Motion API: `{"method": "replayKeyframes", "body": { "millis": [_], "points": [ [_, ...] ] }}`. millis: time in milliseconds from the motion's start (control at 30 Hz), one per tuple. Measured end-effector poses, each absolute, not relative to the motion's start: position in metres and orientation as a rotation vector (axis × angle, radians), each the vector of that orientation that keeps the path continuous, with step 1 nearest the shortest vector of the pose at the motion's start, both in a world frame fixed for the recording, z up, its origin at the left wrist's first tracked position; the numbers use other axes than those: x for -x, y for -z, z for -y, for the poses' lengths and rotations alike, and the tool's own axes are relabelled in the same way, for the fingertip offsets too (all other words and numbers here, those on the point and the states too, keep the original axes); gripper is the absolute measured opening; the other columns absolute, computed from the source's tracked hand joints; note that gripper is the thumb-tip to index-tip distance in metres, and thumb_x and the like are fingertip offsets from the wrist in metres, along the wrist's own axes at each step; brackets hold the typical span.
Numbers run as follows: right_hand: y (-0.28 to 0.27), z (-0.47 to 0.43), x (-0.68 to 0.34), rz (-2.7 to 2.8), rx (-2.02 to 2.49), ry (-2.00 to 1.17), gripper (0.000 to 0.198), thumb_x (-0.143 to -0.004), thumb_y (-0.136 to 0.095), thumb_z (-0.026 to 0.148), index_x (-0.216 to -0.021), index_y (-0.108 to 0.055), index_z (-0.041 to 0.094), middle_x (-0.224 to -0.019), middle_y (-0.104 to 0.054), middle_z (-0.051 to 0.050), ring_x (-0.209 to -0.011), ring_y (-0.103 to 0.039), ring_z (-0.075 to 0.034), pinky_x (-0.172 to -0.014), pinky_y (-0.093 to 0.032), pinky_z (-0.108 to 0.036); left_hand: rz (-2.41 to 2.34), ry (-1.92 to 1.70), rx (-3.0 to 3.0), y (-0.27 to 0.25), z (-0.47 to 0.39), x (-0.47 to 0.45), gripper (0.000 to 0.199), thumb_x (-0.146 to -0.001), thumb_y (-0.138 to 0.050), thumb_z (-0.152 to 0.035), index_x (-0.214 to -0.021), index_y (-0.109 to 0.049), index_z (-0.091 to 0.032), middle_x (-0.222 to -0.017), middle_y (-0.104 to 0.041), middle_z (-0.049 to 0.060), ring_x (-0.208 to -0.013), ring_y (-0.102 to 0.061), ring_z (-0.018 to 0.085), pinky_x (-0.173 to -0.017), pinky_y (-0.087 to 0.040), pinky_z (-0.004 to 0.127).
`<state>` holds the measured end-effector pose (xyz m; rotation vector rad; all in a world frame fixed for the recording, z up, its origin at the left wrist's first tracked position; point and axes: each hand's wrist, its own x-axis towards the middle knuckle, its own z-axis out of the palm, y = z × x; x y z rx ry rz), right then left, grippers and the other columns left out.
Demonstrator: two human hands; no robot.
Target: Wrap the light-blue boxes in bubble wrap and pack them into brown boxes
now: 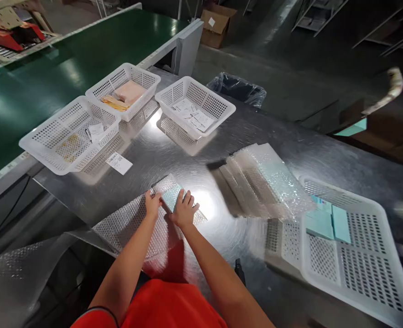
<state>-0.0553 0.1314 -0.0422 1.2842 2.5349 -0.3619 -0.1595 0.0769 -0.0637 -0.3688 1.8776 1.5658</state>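
Note:
A small pale-teal box (172,197) lies on a sheet of bubble wrap (129,223) at the near edge of the shiny steel table (153,155). My left hand (152,203) rests on the box's left side and on the wrap folded over it. My right hand (184,210) presses on the box's right side, fingers spread over it. Both hands hold the box and wrap together. The wrap hangs off the table's front edge toward me.
A stack of bubble-wrap bags (261,180) lies to the right. A white basket (352,246) with teal boxes (328,221) sits at the right. Three white baskets (69,134) (123,90) (195,105) stand at the back, a label (119,162) near them, beside a green conveyor belt (33,77). A lined bin (237,88) stands beyond the table.

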Motion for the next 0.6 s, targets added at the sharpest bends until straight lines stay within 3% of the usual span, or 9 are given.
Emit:
{"method": "replayKeyframes", "body": {
  "millis": [100, 200, 267, 333, 467, 600],
  "points": [
    [0.04, -0.132, 0.056, -2.549, -1.284, 0.376, 0.114, -0.067, -0.076, 0.038, -0.156, -0.013, 0.007, -0.158, -0.017, -0.031, -0.139, -0.023, -0.045, -0.106, -0.019, -0.063, -1.967, -1.378, 0.235, 0.053, -0.046, 0.099, 0.025, -0.086, -0.051, -0.02, -0.11, -0.059, -0.019, -0.088, -0.064, 0.007, -0.081, -0.064, 0.02, -0.078, -0.053, 0.038],
    [0.038, -0.132, 0.057, -2.545, -1.296, 0.37, 0.112, -0.067, -0.074, 0.037, -0.156, -0.013, 0.007, -0.157, -0.021, -0.03, -0.137, -0.025, -0.044, -0.106, -0.021, -0.061, -2.015, -1.22, -0.006, 0.042, -0.007, 0.025, 0.026, -0.075, -0.057, -0.012, -0.097, -0.068, -0.021, -0.097, -0.067, 0.012, -0.105, -0.061, 0.029, -0.098, -0.045, 0.046],
    [0.037, -0.129, 0.056, -2.554, -1.296, 0.354, 0.111, -0.067, -0.073, 0.037, -0.156, -0.015, 0.006, -0.156, -0.024, -0.029, -0.136, -0.026, -0.044, -0.105, -0.022, -0.061, -2.112, -0.907, -0.348, 0.039, 0.015, -0.012, 0.046, -0.074, -0.055, -0.01, -0.117, -0.066, -0.021, -0.118, -0.064, 0.016, -0.12, -0.052, 0.035, -0.106, -0.037, 0.053],
    [0.037, -0.122, 0.056, -2.598, -1.298, 0.313, 0.107, -0.068, -0.072, 0.034, -0.155, -0.017, 0.006, -0.155, -0.026, -0.03, -0.135, -0.028, -0.044, -0.104, -0.023, -0.061, -2.112, -0.72, -0.504, 0.038, 0.028, -0.03, 0.057, -0.068, -0.055, -0.007, -0.123, -0.064, -0.021, -0.123, -0.062, 0.018, -0.119, -0.052, 0.038, -0.102, -0.038, 0.055],
    [0.04, -0.101, 0.054, -2.722, -1.304, 0.133, 0.086, -0.078, -0.06, 0.022, -0.155, -0.023, 0.008, -0.156, -0.026, -0.031, -0.135, -0.031, -0.044, -0.103, -0.023, -0.064, -2.063, -1.09, -0.303, 0.039, 0.028, 0.002, 0.034, -0.072, -0.05, -0.007, -0.094, -0.069, -0.024, -0.103, -0.066, 0.013, -0.105, -0.059, 0.03, -0.098, -0.045, 0.045],
    [0.045, -0.086, 0.055, -2.768, -1.29, 0.091, 0.077, -0.085, -0.057, 0.027, -0.154, -0.028, 0.01, -0.156, -0.028, -0.03, -0.138, -0.03, -0.044, -0.104, -0.022, -0.067, -2.128, -1.369, -0.034, 0.04, 0.005, 0.077, 0.028, -0.086, -0.044, -0.018, -0.107, -0.062, -0.02, -0.114, -0.062, 0.013, -0.117, -0.053, 0.027, -0.106, -0.039, 0.044]
  ]
}}
